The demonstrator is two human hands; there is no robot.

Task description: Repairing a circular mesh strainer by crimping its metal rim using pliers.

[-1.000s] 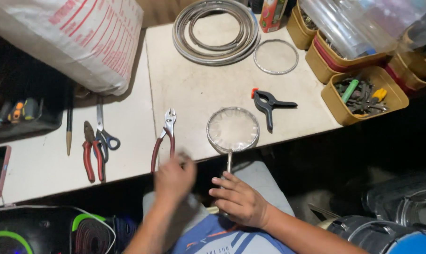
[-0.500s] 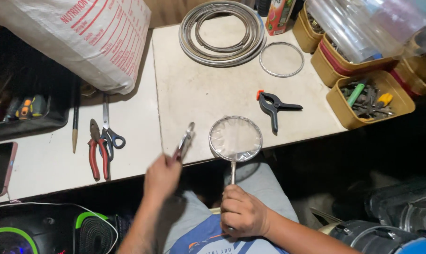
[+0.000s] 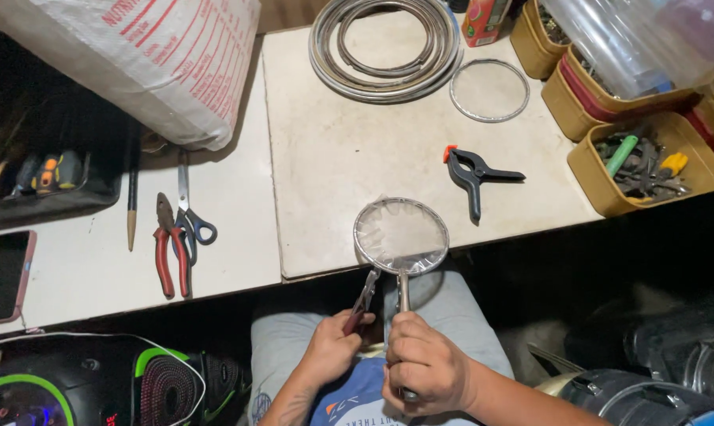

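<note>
The right hand (image 3: 424,367) was wrapped tightly around the handle of a round wire-mesh strainer (image 3: 401,237), whose hoop lay beyond the knuckles at the near edge of the bench (image 3: 333,150). Just beside it, the left hand (image 3: 329,351) clenched red-handled pliers (image 3: 362,301), their nose meeting the strainer's rim where the handle joined. Farther out from the right hand lay a black spring clamp (image 3: 475,173); well off past the left hand sat another pair of pliers (image 3: 169,246) and scissors (image 3: 190,209).
</note>
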